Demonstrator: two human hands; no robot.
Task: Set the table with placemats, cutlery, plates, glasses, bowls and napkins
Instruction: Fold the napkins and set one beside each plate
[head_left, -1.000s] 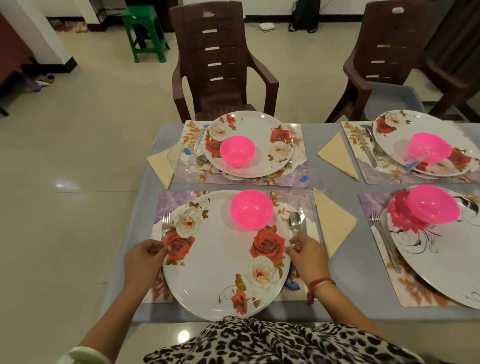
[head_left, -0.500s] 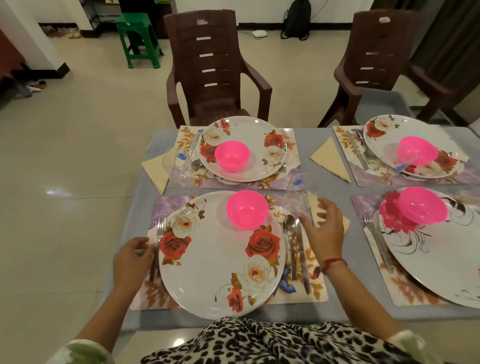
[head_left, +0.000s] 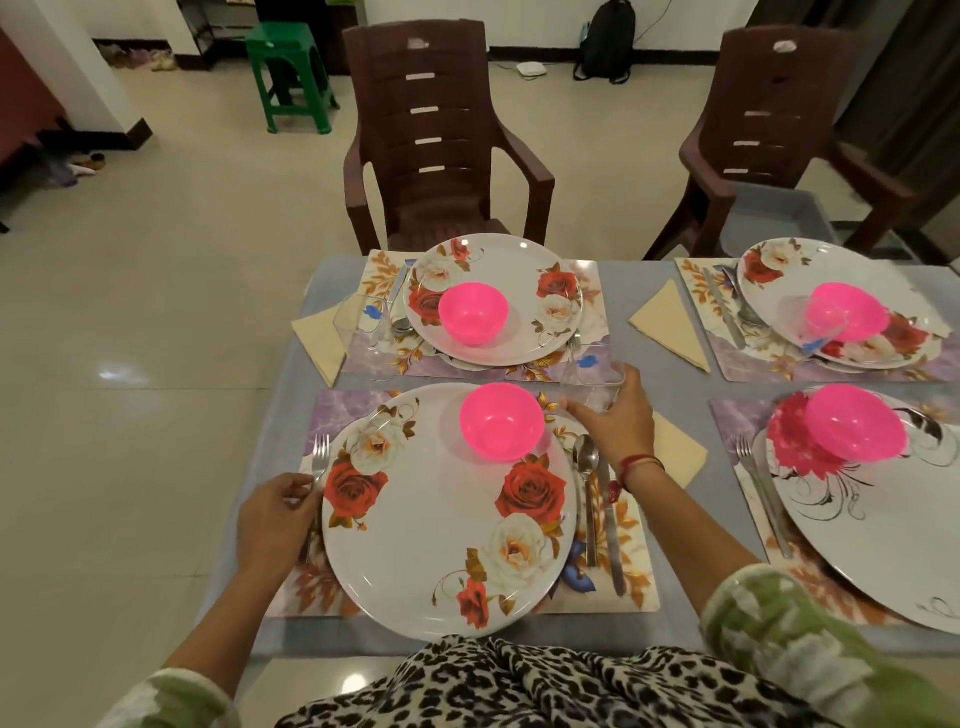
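On the near-left placemat (head_left: 332, 410), the left grip (head_left: 278, 525) pinches the handle of the fork (head_left: 320, 457), just beside the flowered plate (head_left: 431, 525). A pink bowl (head_left: 501, 428) sits on the plate's far side. At the mat's far right corner, beyond the spoon (head_left: 587, 460) and knife (head_left: 612, 530), the right grip (head_left: 621, 428) clasps a clear glass (head_left: 595, 376). A folded napkin (head_left: 678, 449) lies partly hidden behind that wrist.

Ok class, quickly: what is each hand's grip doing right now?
Left hand: pinches the fork by its handle.
Right hand: holds the clear glass.
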